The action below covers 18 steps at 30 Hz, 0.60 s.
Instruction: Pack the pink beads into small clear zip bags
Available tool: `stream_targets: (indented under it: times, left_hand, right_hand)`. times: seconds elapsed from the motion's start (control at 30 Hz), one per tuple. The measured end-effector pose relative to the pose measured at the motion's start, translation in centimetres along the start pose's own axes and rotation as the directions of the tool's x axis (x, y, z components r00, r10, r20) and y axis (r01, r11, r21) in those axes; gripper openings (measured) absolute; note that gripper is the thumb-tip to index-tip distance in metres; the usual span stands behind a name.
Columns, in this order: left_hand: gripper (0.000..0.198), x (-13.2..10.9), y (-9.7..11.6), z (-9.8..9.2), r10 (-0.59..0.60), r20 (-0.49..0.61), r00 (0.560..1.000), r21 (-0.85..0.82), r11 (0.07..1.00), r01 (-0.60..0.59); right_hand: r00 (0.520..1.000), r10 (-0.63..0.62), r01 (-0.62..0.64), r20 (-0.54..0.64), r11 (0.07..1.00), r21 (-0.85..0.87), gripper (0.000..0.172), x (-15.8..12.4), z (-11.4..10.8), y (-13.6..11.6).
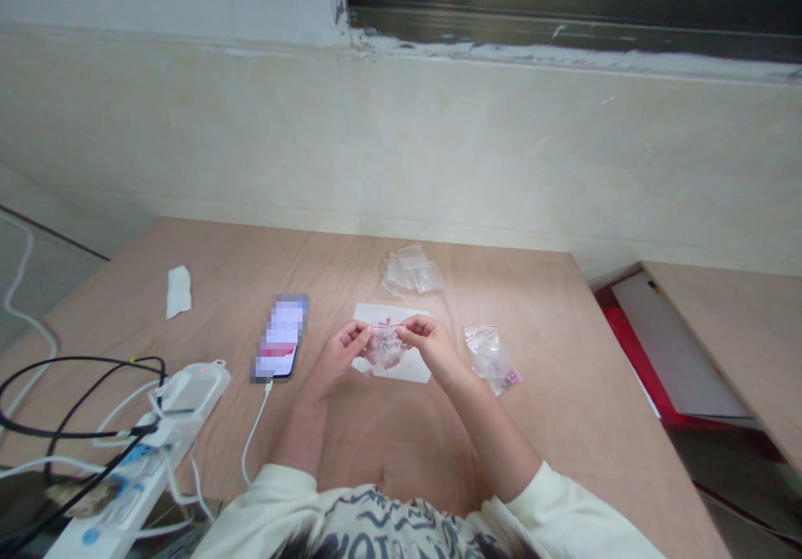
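Here we are at the table, and both my hands are up in the middle of it, working on one small clear zip bag (383, 347)! My left hand (342, 357) pinches the bag's top edge at one end, thumb and fingers closed on the plastic. My right hand (432, 346) has the other end in the same tight pinch, so the bag hangs between them, just above the sheet of white paper (413, 370). There's a thin pink-red line along that top edge, and something sits inside, but it's too blurred for me to call.

Look just past the paper, and there's a loose pile of empty clear bags (412, 271) toward the wall. Over to my right, a second clear zip bag (490, 358) lies flat with small pink bits in one corner, near my right hand but not touching it.

On my left, a phone (280, 337) lies on the wooden table (514, 296), its screen blurred out, with a white charging cable (254, 434) running from its bottom end. Further left, there's a folded white tissue (179, 292), then a white power strip (191, 393) tangled up in black and white cables (81, 363). My cream sleeves (551, 509) come into view at the bottom, and a pale tiled wall (439, 141) rises behind the table!
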State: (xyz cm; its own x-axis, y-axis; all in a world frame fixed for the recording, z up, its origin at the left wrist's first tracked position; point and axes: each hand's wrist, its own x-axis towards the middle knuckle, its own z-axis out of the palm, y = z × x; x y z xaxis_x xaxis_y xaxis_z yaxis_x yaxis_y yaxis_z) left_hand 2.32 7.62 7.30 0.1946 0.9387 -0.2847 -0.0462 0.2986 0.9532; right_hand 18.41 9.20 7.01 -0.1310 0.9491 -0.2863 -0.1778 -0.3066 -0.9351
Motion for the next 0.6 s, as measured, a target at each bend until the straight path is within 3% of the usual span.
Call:
stream_targets:
  times: [0.33, 0.5, 0.6]
  left_hand:
    - [0.019, -0.2, 0.2, -0.1, 0.037, -0.074, 0.997, 0.155, 0.988, -0.025]
    - [0.02, -0.7, 0.8, 0.5, 0.042, 0.077, 0.996, 0.186, 0.981, -0.056]
    - [0.02, -0.8, 0.9, 0.8, 0.08, 0.084, 0.993, 0.237, 0.967, -0.098]
  right_hand:
    - [0.991, 0.038, -0.042, 0.126, 0.999, 0.029, 0.023, -0.2, 0.6, 0.6]
    - [0.997, -0.046, 0.048, 0.069, 0.998, -0.031, 0.023, -0.5, 0.9, 1.0]
    - [0.996, -0.051, 0.057, 0.076, 0.995, -0.083, 0.022, -0.8, 1.1, 0.9]
